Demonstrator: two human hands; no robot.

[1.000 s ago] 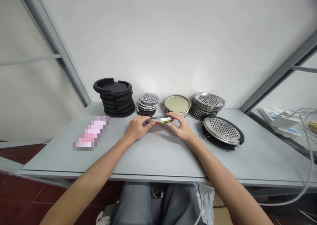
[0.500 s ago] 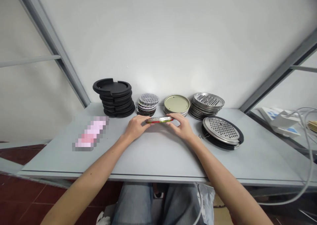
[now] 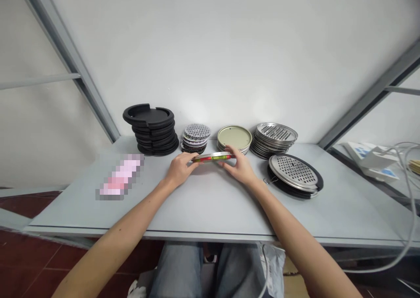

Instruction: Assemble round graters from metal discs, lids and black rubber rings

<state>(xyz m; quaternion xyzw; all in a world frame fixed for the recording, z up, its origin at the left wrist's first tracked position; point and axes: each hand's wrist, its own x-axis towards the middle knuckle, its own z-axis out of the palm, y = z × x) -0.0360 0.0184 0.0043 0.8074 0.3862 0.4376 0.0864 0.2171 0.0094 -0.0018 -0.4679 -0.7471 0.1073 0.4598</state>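
Between my two hands is a thin round tin [image 3: 212, 157], seen nearly edge-on, with a silver rim and a red and green side. My left hand [image 3: 180, 169] pinches its left edge between thumb and fingers. At its right edge, my right hand [image 3: 240, 166] grips it the same way, with the index finger raised over the top. The tin is held above the table in front of a stack of patterned discs [image 3: 197, 131] and a stack of pale gold lids [image 3: 234, 137]. Its flat faces are mostly hidden.
Black rings [image 3: 152, 116] are stacked at the back left, and slotted metal grater discs [image 3: 276, 132] at the back right. A grater disc in a black ring [image 3: 293, 172] lies at the right. A blurred pink item [image 3: 121, 175] is at the left. A white cable [image 3: 410, 228] hangs far right.
The tin has tilted slightly, its right end a little higher and more of its coloured side showing. My right hand's index finger has lifted. My left hand has barely moved.
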